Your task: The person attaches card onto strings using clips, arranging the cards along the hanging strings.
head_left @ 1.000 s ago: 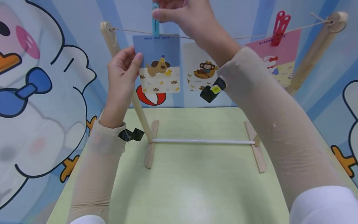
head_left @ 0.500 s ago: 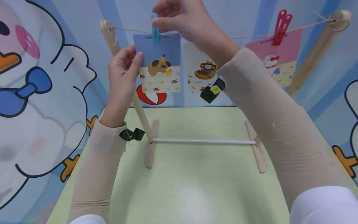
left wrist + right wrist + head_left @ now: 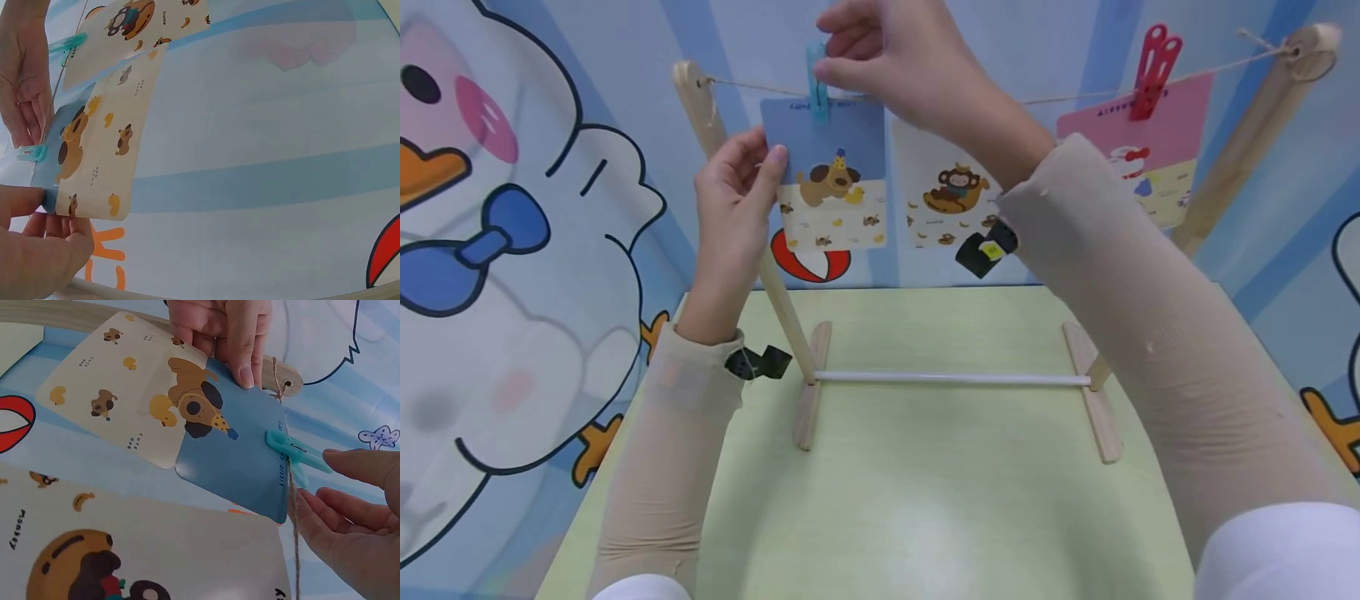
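Observation:
A card with a puppy on it hangs upright from a twine line. A turquoise clothespin clamps its blue top edge to the twine. My left hand pinches the card's left edge between thumb and fingers. Beside the clothespin is my right hand, thumb and fingers spread apart. In the right wrist view its thumb tip lies right at one handle end, with the fingers below the other. The clothespin's two handles stand splayed.
A monkey card hangs to the right, with another turquoise clothespin. Farther right a red clothespin holds a pink card. Wooden posts carry the twine; a white rod joins their feet on the table.
The turquoise clothespin has come down over the card's top edge. My right hand lowered with it, and its thumb and fingers have since spread and drawn slightly right. The left hand keeps its pinch.

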Demonstrator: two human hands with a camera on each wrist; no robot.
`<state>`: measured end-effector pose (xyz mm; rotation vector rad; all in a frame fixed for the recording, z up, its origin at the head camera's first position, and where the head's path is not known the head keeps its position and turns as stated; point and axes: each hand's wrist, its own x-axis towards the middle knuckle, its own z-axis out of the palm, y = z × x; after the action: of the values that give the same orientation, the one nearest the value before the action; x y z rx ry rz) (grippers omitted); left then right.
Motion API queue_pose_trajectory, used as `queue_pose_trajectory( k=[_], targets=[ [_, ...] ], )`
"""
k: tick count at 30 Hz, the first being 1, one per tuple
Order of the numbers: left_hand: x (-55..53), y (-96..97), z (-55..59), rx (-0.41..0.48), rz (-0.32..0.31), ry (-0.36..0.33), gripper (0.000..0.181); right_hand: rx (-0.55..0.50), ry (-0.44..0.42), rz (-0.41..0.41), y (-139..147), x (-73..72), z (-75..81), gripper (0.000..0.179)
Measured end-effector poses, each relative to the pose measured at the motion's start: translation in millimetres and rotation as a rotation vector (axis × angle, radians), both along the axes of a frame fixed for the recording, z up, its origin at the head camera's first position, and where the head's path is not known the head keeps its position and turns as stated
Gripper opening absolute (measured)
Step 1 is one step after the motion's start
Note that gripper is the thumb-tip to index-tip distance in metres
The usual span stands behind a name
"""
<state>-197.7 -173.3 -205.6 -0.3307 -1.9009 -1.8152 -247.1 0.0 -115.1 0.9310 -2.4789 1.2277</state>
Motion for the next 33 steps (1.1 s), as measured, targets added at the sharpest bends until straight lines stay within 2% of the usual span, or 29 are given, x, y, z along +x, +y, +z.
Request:
queue_pose_trajectory(
  k=[5,10,16,22,27,33],
  targets=[
    [-3.2,-1.8,-2.2,-0.031,0.016,0.010,0.031,0.101,0.117,-0.029,3,9.1,0.7,0.043],
    [-6.4,-3.5,-6.1,-0.061,0.024,0.015,0.031,0.127,0.178,-0.032,8,16.9,-0.5,0.041],
    [-4.3,-2.2,-9.2,-0.108,-0.025,0.024,0.035,0.157,0.258,0.004,24,23.8,-5.3,0.036],
    [1.9,0.9,-6.8,-0.238,-0.026,0.047,0.042,0.172,0.370,0.047,46,26.8,-12.3,0.035],
    [8.8,0.9,-7.7,-0.333,-0.006,0.037,0.049,0.150,0.400,0.030,62,29.4,-17.4,0.033],
    [16.4,-3.6,-11.7,-0.362,-0.001,-0.001,0.053,0.114,0.407,0.005,82,36.7,-24.3,0.030]
  ],
)
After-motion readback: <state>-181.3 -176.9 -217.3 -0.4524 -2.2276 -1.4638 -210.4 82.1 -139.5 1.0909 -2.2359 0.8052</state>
